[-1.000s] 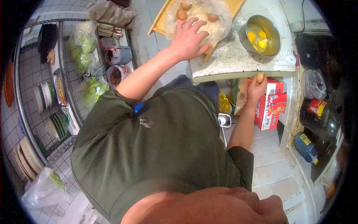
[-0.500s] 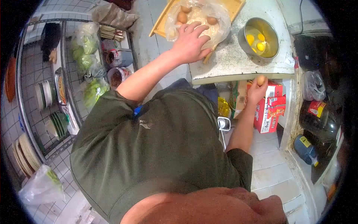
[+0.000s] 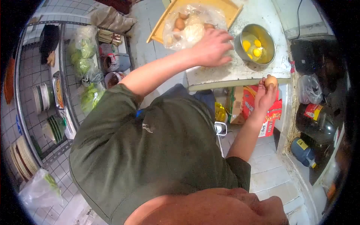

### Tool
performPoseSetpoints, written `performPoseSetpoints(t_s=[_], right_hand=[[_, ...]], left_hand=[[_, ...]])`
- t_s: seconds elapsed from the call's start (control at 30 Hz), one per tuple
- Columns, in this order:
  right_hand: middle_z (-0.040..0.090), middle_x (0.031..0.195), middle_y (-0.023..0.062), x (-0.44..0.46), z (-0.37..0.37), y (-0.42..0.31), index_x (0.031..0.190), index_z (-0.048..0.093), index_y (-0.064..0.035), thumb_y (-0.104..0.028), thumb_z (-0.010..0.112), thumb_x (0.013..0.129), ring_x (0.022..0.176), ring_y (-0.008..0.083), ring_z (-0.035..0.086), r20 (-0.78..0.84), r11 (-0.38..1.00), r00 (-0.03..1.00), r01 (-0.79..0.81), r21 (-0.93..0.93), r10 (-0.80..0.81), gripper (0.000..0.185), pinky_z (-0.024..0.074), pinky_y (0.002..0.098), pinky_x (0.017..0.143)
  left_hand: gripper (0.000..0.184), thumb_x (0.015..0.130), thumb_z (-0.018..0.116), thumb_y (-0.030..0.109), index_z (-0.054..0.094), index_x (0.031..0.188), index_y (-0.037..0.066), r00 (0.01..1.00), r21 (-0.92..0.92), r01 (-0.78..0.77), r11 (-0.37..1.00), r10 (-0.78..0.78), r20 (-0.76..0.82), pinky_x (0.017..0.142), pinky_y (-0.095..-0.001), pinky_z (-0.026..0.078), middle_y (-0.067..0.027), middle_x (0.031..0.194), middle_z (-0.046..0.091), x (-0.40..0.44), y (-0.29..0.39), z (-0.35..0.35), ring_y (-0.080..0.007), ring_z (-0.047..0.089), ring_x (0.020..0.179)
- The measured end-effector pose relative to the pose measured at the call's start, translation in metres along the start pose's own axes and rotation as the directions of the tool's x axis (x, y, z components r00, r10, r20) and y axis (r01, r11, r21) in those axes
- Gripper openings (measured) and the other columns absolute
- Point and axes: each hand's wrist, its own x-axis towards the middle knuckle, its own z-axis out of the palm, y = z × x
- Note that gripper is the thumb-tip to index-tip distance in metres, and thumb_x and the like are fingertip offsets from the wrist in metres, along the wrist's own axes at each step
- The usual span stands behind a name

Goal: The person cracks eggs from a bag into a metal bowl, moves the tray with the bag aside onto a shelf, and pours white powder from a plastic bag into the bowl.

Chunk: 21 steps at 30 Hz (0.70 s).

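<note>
My left hand is spread above the counter, palm down, between the egg bag and the bowl, with nothing seen in it. Pinched in the fingers of my right hand is a brown egg, just off the counter's front edge. A metal bowl stands on the counter and contains several yellow yolks in clear egg white. Brown eggs lie in a clear plastic bag on a wooden tray, partly behind my left hand.
Red boxes and a bottle of yellow oil are under the counter. Dark bottles stand at the right. A metal rack on the left holds plates and bagged green vegetables.
My left hand has moved right, away from the egg bag toward the bowl. My right hand has moved slightly right with the egg, and its fingers now point more upward.
</note>
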Motion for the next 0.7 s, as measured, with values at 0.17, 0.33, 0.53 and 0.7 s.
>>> performPoseSetpoints(t_s=[0.17,0.33,0.53,0.7], right_hand=[[0.05,0.131,0.013,0.056,0.033,-0.043,0.134,0.044,-0.0026,-0.027,0.049,0.098,0.112,0.0243,0.05,0.341,0.983,0.922,-0.176,-0.047,0.181,0.044,0.039,0.0391,0.098],[0.055,0.121,0.0096,0.109,0.066,-0.051,0.129,0.048,-0.0015,-0.026,0.05,0.098,0.104,0.0202,0.052,0.461,0.931,0.809,-0.309,-0.194,0.364,0.04,0.042,0.0368,0.091],[0.058,0.111,0.0072,0.144,0.072,-0.046,0.121,0.052,-0.002,-0.027,0.055,0.097,0.096,0.018,0.056,0.413,0.832,0.736,-0.381,-0.402,0.536,0.035,0.0459,0.0319,0.084],[0.061,0.104,0.0059,0.155,0.079,-0.042,0.116,0.055,-0.0007,-0.024,0.057,0.096,0.087,0.0137,0.059,0.379,0.775,0.722,-0.343,-0.531,0.579,0.031,0.0482,0.0255,0.076]], left_hand=[[0.043,0.077,0.068,0.02,0.06,0.117,0.008,0.979,-0.347,-0.172,0.922,0.2,0.045,0.095,-0.0419,0.045,-0.0155,0.12,0.059,0.106,0.009,0.029,-0.0328,0.056,0.111],[0.047,0.079,0.065,0.014,0.056,0.126,0.009,0.951,-0.522,-0.146,0.84,0.265,0.161,0.097,-0.041,0.045,-0.0149,0.119,0.06,0.155,-0.013,0.042,-0.0328,0.056,0.111],[0.046,0.08,0.064,0.014,0.058,0.125,0.007,0.933,-0.579,-0.036,0.815,0.235,0.273,0.091,-0.0384,0.047,-0.0165,0.114,0.064,0.163,-0.035,0.056,-0.0333,0.06,0.104],[0.045,0.078,0.065,0.015,0.06,0.121,0.006,0.946,-0.537,0.013,0.843,0.164,0.28,0.089,-0.0386,0.048,-0.0156,0.111,0.065,0.162,-0.039,0.065,-0.0328,0.061,0.102]])
